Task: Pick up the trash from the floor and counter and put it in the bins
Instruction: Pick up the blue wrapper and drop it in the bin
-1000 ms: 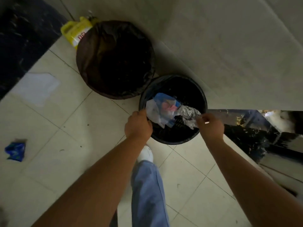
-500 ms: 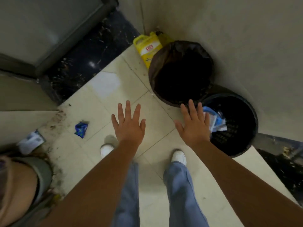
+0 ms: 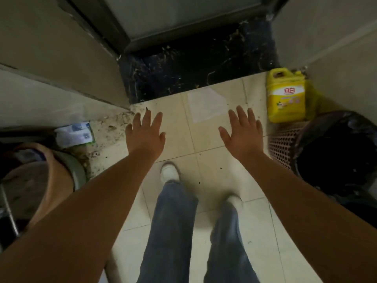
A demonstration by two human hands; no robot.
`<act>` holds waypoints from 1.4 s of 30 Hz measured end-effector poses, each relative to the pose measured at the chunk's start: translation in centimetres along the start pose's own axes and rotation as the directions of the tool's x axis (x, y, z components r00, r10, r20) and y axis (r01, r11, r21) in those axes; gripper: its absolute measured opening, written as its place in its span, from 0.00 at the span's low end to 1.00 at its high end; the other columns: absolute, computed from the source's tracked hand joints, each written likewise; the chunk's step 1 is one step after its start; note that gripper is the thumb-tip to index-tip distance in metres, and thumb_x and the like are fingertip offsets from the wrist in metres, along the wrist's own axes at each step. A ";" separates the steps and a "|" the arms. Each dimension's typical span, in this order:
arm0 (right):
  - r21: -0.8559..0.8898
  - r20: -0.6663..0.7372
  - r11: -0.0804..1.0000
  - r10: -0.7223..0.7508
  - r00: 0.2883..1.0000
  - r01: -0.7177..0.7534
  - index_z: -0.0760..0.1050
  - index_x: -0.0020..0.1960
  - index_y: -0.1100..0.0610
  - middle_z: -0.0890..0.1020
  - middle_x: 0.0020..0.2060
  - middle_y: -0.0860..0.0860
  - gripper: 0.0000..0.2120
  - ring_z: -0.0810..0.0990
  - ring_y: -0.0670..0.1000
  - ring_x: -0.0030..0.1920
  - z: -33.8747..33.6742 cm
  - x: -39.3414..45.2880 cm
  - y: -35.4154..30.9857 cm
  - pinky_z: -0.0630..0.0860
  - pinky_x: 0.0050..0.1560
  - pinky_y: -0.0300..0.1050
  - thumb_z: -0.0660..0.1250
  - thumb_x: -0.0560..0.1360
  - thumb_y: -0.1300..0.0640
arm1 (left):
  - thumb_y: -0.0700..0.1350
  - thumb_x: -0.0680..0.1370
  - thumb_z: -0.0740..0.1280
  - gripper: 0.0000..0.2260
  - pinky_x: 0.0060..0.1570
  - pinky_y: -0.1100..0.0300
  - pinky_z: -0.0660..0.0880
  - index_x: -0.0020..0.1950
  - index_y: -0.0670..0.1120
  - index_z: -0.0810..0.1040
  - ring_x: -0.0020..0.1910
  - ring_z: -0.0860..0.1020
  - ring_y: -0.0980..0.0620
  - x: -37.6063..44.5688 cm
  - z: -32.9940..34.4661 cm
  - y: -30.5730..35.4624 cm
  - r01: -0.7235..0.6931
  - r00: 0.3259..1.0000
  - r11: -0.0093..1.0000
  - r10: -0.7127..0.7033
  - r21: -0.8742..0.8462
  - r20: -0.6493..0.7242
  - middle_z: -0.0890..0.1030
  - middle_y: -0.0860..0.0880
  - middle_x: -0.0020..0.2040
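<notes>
Left hand (image 3: 145,134): we record it held out palm down above the floor tiles (image 3: 206,160), fingers spread, gripping nothing.
Right hand (image 3: 242,132): we find it likewise flat and splayed, empty, level with the left hand and well apart from it.
Bin (image 3: 338,158): lined with a dark bag, standing to the right of the right hand; its perforated side shows just below the yellow jug.
Yellow jug (image 3: 286,94): upright on the floor just behind the bin, against the wall.
White and blue packet (image 3: 74,134): we note this trash lying on dirty floor, far across from the bin, to the left of the left hand, beside a tan basin (image 3: 43,180).
Legs: blue jeans and white shoes (image 3: 170,172) stand on the tiles, to the left of the bin.
</notes>
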State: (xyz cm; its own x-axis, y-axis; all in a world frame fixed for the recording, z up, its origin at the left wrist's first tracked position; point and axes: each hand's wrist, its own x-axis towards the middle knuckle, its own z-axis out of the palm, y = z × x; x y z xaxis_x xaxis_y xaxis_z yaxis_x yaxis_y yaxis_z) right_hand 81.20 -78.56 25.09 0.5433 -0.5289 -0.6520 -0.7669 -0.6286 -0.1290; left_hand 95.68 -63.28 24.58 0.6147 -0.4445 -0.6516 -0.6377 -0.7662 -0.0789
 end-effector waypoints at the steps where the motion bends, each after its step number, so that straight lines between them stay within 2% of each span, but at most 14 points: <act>1: -0.024 0.013 1.000 -0.010 1.000 0.010 0.48 0.76 0.54 0.49 0.77 0.53 0.27 0.44 0.57 0.77 0.8 1.4 -0.9 0.46 0.77 0.56 0.49 0.80 0.46 | 0.51 0.81 0.56 0.26 0.72 0.47 0.60 0.77 0.49 0.50 0.76 0.55 0.42 1.1 0.8 -1.0 0.038 0.999 0.999 -0.037 -0.027 0.033 0.55 0.44 0.78; 4: -0.090 0.091 0.995 -0.032 0.995 0.040 0.56 0.73 0.58 0.60 0.74 0.57 0.25 0.57 0.59 0.75 4.0 5.7 -2.2 0.58 0.73 0.55 0.54 0.80 0.49 | 0.49 0.80 0.59 0.24 0.63 0.48 0.69 0.74 0.44 0.58 0.68 0.66 0.41 4.0 4.5 -3.1 0.134 0.979 0.989 -0.122 -0.064 0.165 0.66 0.40 0.71; 7: -0.169 0.237 0.982 -0.042 0.971 0.083 0.65 0.68 0.61 0.73 0.65 0.59 0.20 0.71 0.59 0.64 8.8 10.7 -2.9 0.71 0.62 0.52 0.57 0.79 0.53 | 0.48 0.80 0.60 0.20 0.61 0.49 0.71 0.70 0.42 0.64 0.66 0.69 0.41 7.8 10.3 -4.4 0.195 0.952 0.978 -0.170 -0.078 0.253 0.70 0.40 0.67; 10: -0.187 0.251 0.977 -0.057 0.966 0.106 0.66 0.67 0.62 0.72 0.64 0.61 0.19 0.70 0.60 0.64 14.0 15.4 -3.0 0.71 0.62 0.53 0.58 0.79 0.54 | 0.48 0.80 0.61 0.20 0.60 0.49 0.71 0.69 0.41 0.65 0.64 0.70 0.41 11.3 16.5 -5.1 0.236 0.934 0.965 -0.192 -0.116 0.302 0.71 0.39 0.65; 14: -0.114 0.134 0.993 -0.024 0.991 0.040 0.58 0.72 0.63 0.60 0.73 0.61 0.27 0.59 0.61 0.73 19.8 20.8 -2.4 0.61 0.72 0.54 0.61 0.78 0.54 | 0.47 0.80 0.61 0.21 0.60 0.49 0.72 0.71 0.41 0.63 0.65 0.70 0.41 15.2 23.0 -5.3 0.193 0.939 0.972 -0.144 -0.131 0.314 0.70 0.40 0.67; 16: -0.098 0.051 0.995 -0.025 0.998 0.030 0.55 0.73 0.63 0.57 0.75 0.62 0.29 0.55 0.61 0.75 21.8 23.5 -1.8 0.57 0.74 0.55 0.62 0.77 0.55 | 0.46 0.80 0.62 0.23 0.61 0.49 0.71 0.72 0.41 0.62 0.66 0.69 0.41 16.8 25.2 -5.3 0.129 0.952 0.982 -0.083 -0.140 0.295 0.69 0.41 0.69; 19: -0.027 -0.053 1.000 0.009 0.999 -0.011 0.59 0.71 0.64 0.61 0.72 0.62 0.28 0.60 0.62 0.72 23.7 26.7 -1.3 0.61 0.72 0.56 0.64 0.76 0.55 | 0.43 0.78 0.64 0.25 0.62 0.50 0.70 0.73 0.42 0.60 0.67 0.68 0.42 18.5 27.0 -5.6 0.033 0.968 0.997 -0.013 -0.076 0.252 0.67 0.42 0.70; 21: 0.015 -0.103 0.999 0.046 0.994 -0.045 0.64 0.68 0.65 0.65 0.69 0.62 0.23 0.64 0.63 0.69 24.3 27.8 -1.1 0.65 0.69 0.55 0.64 0.76 0.57 | 0.41 0.78 0.63 0.21 0.61 0.51 0.70 0.71 0.42 0.64 0.64 0.69 0.41 19.1 27.3 -5.8 -0.015 0.969 0.999 0.023 -0.034 0.245 0.71 0.40 0.67; 23: 0.020 -0.142 0.999 0.040 0.989 -0.037 0.68 0.64 0.66 0.69 0.65 0.63 0.18 0.67 0.63 0.65 24.6 28.2 -0.6 0.68 0.66 0.53 0.63 0.77 0.61 | 0.39 0.77 0.64 0.18 0.57 0.48 0.71 0.67 0.38 0.70 0.60 0.72 0.38 19.1 27.3 -5.9 -0.033 0.975 0.998 0.045 -0.059 0.219 0.76 0.38 0.61; 26: 0.068 -0.152 0.998 0.022 0.988 -0.012 0.74 0.56 0.69 0.75 0.58 0.65 0.12 0.73 0.63 0.58 24.5 28.5 0.0 0.72 0.58 0.52 0.59 0.77 0.65 | 0.36 0.74 0.68 0.17 0.51 0.44 0.74 0.62 0.34 0.74 0.55 0.75 0.33 18.7 26.0 -5.6 -0.016 0.986 0.979 0.049 -0.204 0.158 0.79 0.32 0.55; 30: 0.089 -0.124 0.996 0.023 0.992 -0.012 0.76 0.53 0.71 0.77 0.54 0.68 0.11 0.76 0.64 0.55 24.3 28.7 0.0 0.72 0.55 0.52 0.57 0.76 0.68 | 0.40 0.78 0.62 0.18 0.59 0.50 0.71 0.68 0.40 0.69 0.62 0.72 0.40 19.2 23.6 -4.4 -0.018 0.986 0.970 0.058 -0.241 0.159 0.76 0.38 0.62; 34: 0.143 -0.171 0.989 0.051 0.984 -0.027 0.76 0.50 0.71 0.78 0.50 0.68 0.11 0.77 0.65 0.51 23.4 27.4 0.5 0.74 0.51 0.54 0.57 0.75 0.69 | 0.38 0.78 0.62 0.18 0.59 0.52 0.72 0.69 0.41 0.69 0.63 0.73 0.42 19.6 20.2 -2.4 -0.072 0.992 0.950 0.100 -0.304 0.078 0.77 0.39 0.63; 38: 0.293 -0.273 0.954 0.150 0.950 -0.067 0.77 0.47 0.71 0.79 0.48 0.69 0.09 0.78 0.66 0.49 19.6 21.7 1.5 0.74 0.48 0.55 0.60 0.73 0.68 | 0.38 0.78 0.62 0.19 0.60 0.52 0.72 0.69 0.41 0.69 0.63 0.74 0.43 17.2 14.8 0.7 -0.155 0.983 0.951 0.177 -0.268 0.058 0.77 0.39 0.63; 42: 0.386 -0.304 0.922 0.137 0.943 -0.010 0.77 0.39 0.72 0.80 0.38 0.70 0.05 0.79 0.68 0.40 13.8 12.6 4.5 0.77 0.40 0.56 0.62 0.69 0.71 | 0.39 0.79 0.60 0.21 0.64 0.54 0.70 0.73 0.42 0.64 0.66 0.71 0.44 11.6 7.6 5.6 -0.300 0.945 0.932 0.319 -0.204 0.069 0.74 0.41 0.67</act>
State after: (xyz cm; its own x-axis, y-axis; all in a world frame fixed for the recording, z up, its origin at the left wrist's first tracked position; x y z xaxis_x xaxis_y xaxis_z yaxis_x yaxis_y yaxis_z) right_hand 79.87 -80.25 6.00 0.5108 -0.7580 -0.4056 -0.8446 -0.3545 -0.4012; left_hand 95.66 -69.19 10.86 0.3454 -0.6329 -0.6929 -0.6839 -0.6754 0.2760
